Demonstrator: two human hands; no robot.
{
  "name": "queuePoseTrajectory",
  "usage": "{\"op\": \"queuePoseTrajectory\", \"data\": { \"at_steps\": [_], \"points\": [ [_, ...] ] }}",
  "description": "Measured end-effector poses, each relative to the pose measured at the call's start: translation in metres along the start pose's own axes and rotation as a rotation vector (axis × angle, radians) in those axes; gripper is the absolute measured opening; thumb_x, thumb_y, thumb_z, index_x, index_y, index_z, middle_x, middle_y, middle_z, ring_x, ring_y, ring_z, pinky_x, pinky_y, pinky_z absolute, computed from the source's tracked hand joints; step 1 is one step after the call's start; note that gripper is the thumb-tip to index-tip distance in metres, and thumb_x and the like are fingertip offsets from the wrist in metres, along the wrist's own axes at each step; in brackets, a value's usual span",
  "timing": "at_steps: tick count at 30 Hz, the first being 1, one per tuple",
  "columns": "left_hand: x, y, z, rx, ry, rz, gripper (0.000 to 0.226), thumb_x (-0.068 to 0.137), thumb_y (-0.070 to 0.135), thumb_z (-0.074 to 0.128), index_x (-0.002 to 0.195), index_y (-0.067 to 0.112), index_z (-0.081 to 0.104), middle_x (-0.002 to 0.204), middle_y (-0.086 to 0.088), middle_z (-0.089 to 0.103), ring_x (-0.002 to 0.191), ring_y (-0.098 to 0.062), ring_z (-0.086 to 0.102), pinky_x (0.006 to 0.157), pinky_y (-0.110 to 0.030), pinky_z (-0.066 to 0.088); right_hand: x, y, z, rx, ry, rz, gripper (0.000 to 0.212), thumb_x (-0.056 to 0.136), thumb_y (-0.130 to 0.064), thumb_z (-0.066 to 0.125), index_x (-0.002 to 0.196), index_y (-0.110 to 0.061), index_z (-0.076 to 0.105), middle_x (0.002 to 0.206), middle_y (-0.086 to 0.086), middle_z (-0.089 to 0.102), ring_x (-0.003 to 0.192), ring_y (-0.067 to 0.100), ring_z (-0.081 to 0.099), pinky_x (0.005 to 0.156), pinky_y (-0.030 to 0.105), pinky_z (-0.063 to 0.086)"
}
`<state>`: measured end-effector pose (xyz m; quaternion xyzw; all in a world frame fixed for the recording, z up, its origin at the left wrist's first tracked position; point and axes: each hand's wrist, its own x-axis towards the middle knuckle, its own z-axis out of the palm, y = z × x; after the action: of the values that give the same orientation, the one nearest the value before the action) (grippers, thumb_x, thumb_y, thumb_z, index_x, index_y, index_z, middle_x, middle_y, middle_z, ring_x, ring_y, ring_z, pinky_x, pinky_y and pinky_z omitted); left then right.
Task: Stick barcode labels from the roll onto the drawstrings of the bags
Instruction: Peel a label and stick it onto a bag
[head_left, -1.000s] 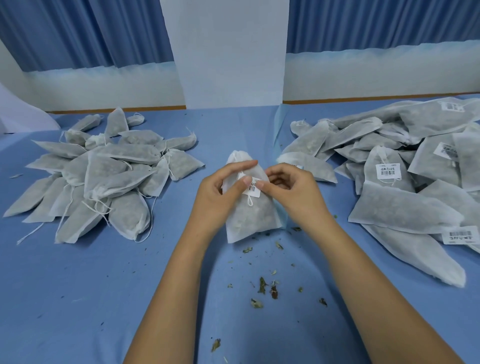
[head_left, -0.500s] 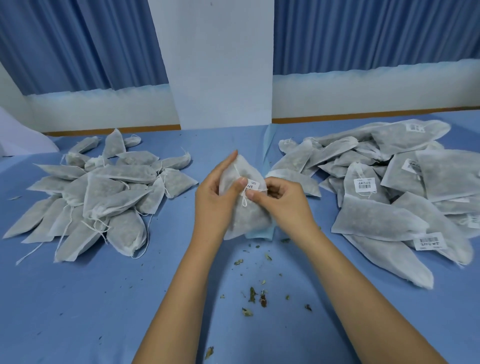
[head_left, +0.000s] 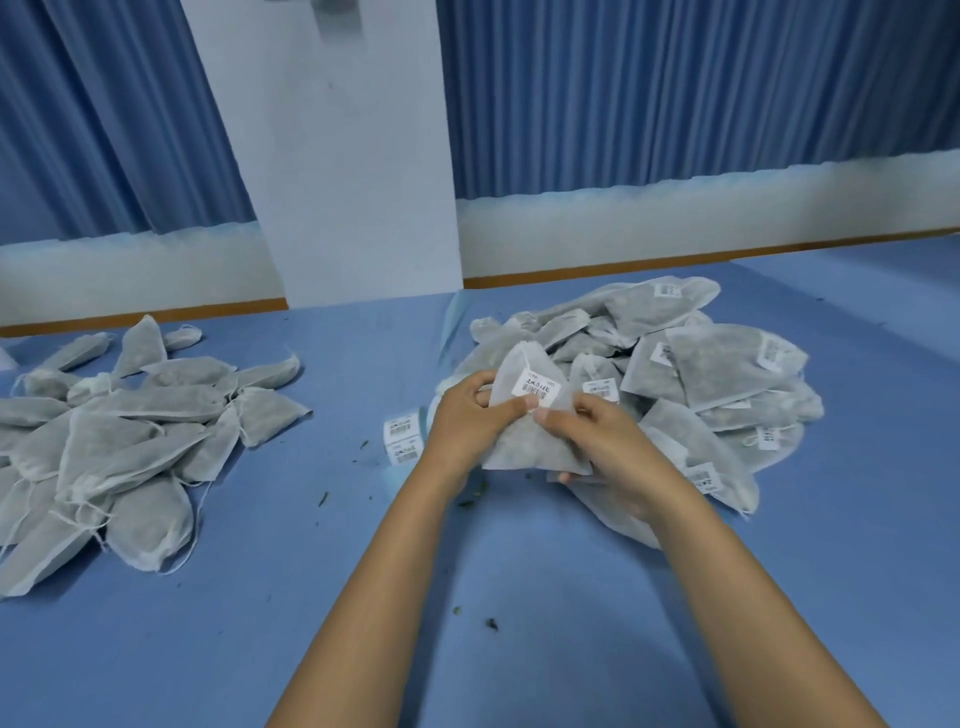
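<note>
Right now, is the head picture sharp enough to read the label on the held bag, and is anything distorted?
Head view: the barcode label on the held bag shows bars, but its print is too soft to read; same view, the white pillar leans and the wooden strip slants, a wide-angle effect; light even, no glare.

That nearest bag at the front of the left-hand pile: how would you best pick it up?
Probably by its gathered neck, coming from the near side. The bag lies flat at the front edge of the pile, its narrow end pointing toward the person with the drawstring trailing there.
</note>
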<state>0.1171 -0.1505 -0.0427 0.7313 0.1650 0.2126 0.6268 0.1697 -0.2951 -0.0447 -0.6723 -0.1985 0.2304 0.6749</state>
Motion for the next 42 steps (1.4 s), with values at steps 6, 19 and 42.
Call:
{"op": "queuePoseTrajectory", "data": {
  "at_steps": [6, 19, 42],
  "points": [
    [0.011, 0.027, 0.044, 0.011, -0.084, 0.006, 0.030, 0.087, 0.027, 0.072, 0.115, 0.022, 0.062, 0.106, 0.004, 0.071, 0.088, -0.012, 0.069, 0.065, -0.020, 0.053, 0.003, -0.013, -0.048, 0.212, 0.023, 0.041, 0.006, 0.087, -0.008, 0.065, 0.090, -0.003, 0.068, 0.069, 0.003, 0.068, 0.050, 0.008, 0.058, 0.050, 0.018, 0.049],
    [0.033, 0.032, 0.112, -0.026, -0.182, 0.045, 0.029, 0.098, 0.033, 0.054, 0.117, 0.014, 0.063, 0.111, -0.005, 0.068, 0.093, -0.009, 0.063, 0.083, -0.020, 0.050, 0.038, -0.021, -0.041, 0.565, 0.266, -0.091, 0.026, 0.093, 0.002, 0.045, 0.080, -0.005, 0.066, 0.071, 0.005, 0.066, 0.066, 0.010, 0.064, 0.059, 0.017, 0.052],
    [-0.002, -0.044, -0.128, 0.937, 0.695, 0.303, 0.027, 0.092, 0.013, 0.046, 0.110, 0.006, 0.063, 0.114, -0.012, 0.063, 0.113, -0.031, 0.052, 0.099, -0.037, 0.038, 0.045, 0.029, 0.173, 0.087, 0.063, -0.450, 0.023, 0.089, 0.004, 0.057, 0.075, -0.015, 0.058, 0.070, 0.002, 0.061, 0.062, 0.008, 0.060, 0.063, 0.020, 0.049]
  ]
}}
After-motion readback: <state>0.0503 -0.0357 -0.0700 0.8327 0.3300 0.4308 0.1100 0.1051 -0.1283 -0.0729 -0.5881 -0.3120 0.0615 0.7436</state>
